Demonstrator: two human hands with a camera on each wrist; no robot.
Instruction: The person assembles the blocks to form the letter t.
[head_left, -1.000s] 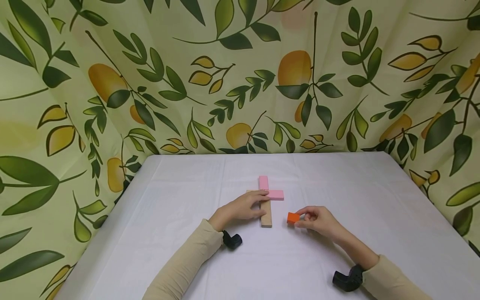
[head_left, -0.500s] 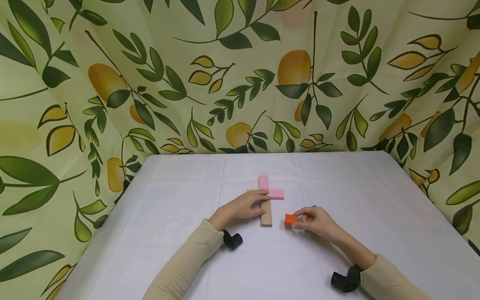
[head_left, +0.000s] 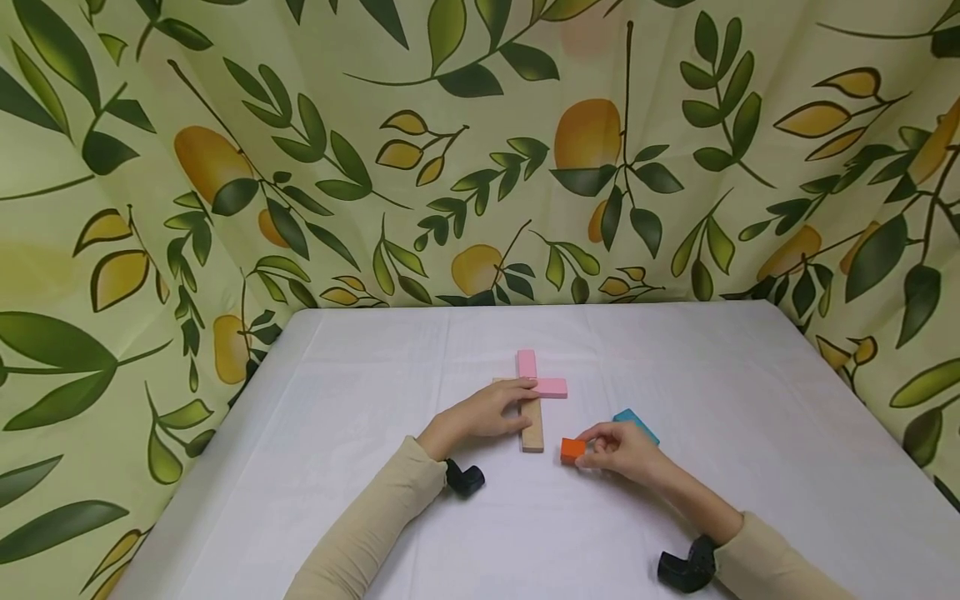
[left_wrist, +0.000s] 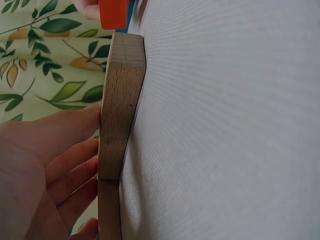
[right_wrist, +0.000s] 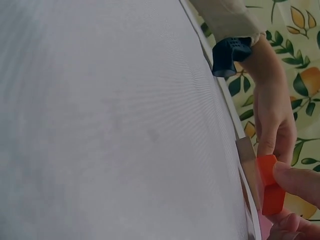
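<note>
**A:** Delta vs a second ago: right hand [head_left: 622, 450] has carried the orange block [head_left: 572, 450] down and left, nearer the wooden block's [head_left: 532, 429] near end. Blue block [head_left: 637, 423] now exposed behind the right hand; it was hidden before. Left hand [head_left: 487, 412] hasn't moved.

**B:** Grip state?

**A:** Right grip clamped on the orange block, thumb and fingertips pinching it, just right of the wooden block's near end, not touching it. Can't tell whether it's on the counter [head_left: 375, 375] or just above. Left hand lies flat over the wooden block, fingers straight, tips reaching the pink block [head_left: 551, 387] that lies across the wooden block's far end. Nothing pinched there.

**B:** Arm pose?

**A:** Both forearms angle inward toward the wooden block, wrists low. Second pink block [head_left: 527, 363] sits beyond the wooden block's far end.
</note>
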